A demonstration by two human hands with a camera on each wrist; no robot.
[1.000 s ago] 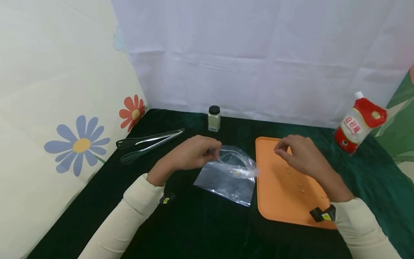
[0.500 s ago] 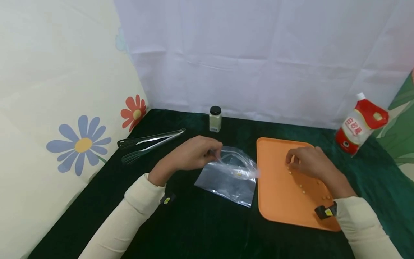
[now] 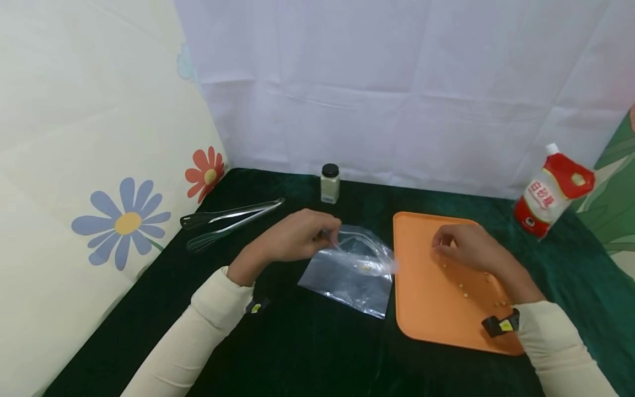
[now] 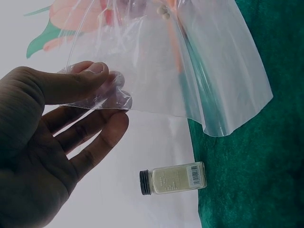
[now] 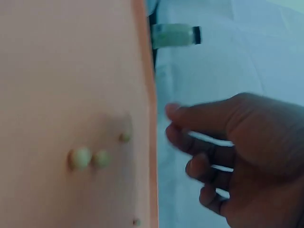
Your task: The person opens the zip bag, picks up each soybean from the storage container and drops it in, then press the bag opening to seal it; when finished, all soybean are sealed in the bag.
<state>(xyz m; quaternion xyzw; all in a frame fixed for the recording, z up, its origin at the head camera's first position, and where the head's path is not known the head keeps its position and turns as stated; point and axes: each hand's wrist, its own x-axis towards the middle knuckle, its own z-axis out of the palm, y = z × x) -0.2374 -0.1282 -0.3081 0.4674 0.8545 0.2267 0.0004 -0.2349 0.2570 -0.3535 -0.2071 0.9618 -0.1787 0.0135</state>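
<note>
In the head view my left hand pinches the edge of a clear plastic bag, its mouth spread toward the right. The left wrist view shows the thumb over the film of the bag, with a couple of small yellowish beans seen in it. My right hand is over an orange tray dotted with several small round beans. In the right wrist view its thumb and index fingertips meet and the other fingers curl; I cannot tell whether a bean sits between the tips.
A black-capped jar stands at the back of the dark green cloth. Metal tongs lie at the left. A red and white pouch leans at the far right, near the white backdrop.
My right hand came down to the right over the beans on the tray, then shifted slightly left. My left hand keeps its pinch on the bag, nearly still.
</note>
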